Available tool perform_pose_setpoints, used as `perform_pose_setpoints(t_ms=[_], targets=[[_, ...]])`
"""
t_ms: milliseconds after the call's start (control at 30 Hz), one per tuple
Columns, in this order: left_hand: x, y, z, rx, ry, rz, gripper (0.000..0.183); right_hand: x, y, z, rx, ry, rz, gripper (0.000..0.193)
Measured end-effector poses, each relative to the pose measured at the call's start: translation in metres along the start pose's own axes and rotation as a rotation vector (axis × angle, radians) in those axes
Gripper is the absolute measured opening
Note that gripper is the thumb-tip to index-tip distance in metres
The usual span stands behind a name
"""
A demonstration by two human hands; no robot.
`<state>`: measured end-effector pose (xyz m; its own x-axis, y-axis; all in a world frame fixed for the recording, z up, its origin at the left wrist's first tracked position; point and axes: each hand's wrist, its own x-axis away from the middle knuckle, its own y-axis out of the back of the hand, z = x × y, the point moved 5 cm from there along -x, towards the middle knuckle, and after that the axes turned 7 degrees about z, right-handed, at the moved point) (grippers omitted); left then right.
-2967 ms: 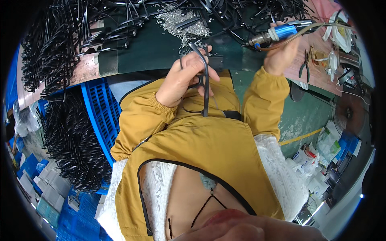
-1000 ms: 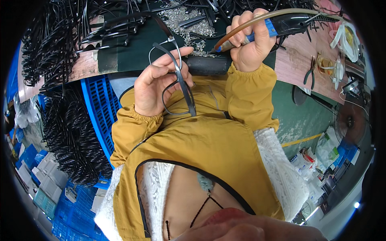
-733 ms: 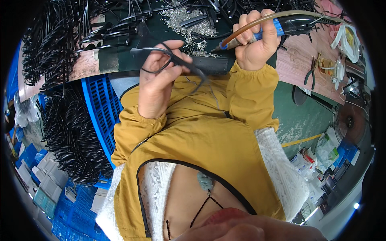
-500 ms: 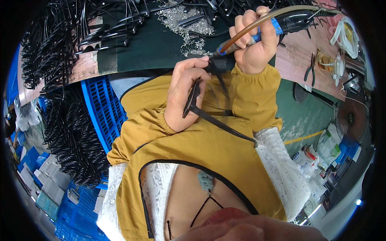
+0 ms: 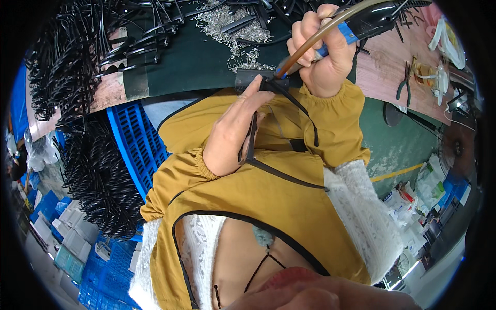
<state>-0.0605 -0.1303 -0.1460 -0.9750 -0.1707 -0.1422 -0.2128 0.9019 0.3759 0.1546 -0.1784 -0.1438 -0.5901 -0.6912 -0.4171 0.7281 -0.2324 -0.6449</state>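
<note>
My left hand [image 5: 232,132] is closed round a pair of black eyeglasses [image 5: 289,178], its fingers fairly straight and pressed together. One temple of the glasses lies across the mustard apron toward my right; the other slants down from the upper hinge. Beyond my fingertips shows a dark, see-through lens, while the palm hides part of the front. My right hand [image 5: 325,59] grips a black electric screwdriver [image 5: 373,21] with blue bands, tilted down to the left. A brown tube [image 5: 320,35] runs along it. The tool's tip is at the upper hinge; whether they touch I cannot tell.
Small silver screws [image 5: 227,23] lie heaped on the dark green mat [image 5: 178,62]. Black glasses frames [image 5: 62,62] are piled at the left, with more hanging below. Pliers [image 5: 405,85] and a plastic bag [image 5: 447,44] lie at the right. A blue basket [image 5: 135,137] stands by my left arm.
My left fingers have straightened, and that hand has shifted slightly down and left. The glasses have turned, so the upper temple now reaches further right. My right hand keeps hold of the screwdriver.
</note>
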Motion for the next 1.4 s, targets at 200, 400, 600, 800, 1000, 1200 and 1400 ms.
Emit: perform_pose_setpoints(t_ms=[200,400,600,800,1000,1200,1400], targets=[[-0.003,-0.002,0.003,-0.179,-0.023,0.049,0.046,0.003,-0.005,0.000,0.022,0.003,-0.009,0.033],[0.004,-0.002,0.002,0.002,0.061,-0.040,0.048,0.014,-0.009,0.004,0.009,-0.052,0.008,0.018],[0.000,0.000,0.002,-0.058,0.030,-0.016,0.048,0.014,0.005,-0.002,0.033,0.016,-0.100,0.032],[-0.001,-0.001,0.005,-0.083,0.042,0.047,0.049,0.002,-0.002,0.000,0.040,0.003,-0.059,0.030],[0.000,-0.002,0.004,-0.046,-0.021,-0.025,0.050,0.005,0.000,0.001,0.009,0.015,-0.044,0.028],[0.002,-0.004,0.007,-0.044,0.038,-0.008,0.048,0.031,0.001,0.022,0.604,-0.078,-0.133,0.031],[-0.002,-0.004,0.006,-0.016,0.042,0.015,0.046,0.091,-0.011,0.040,1.079,-0.862,0.123,0.024]])
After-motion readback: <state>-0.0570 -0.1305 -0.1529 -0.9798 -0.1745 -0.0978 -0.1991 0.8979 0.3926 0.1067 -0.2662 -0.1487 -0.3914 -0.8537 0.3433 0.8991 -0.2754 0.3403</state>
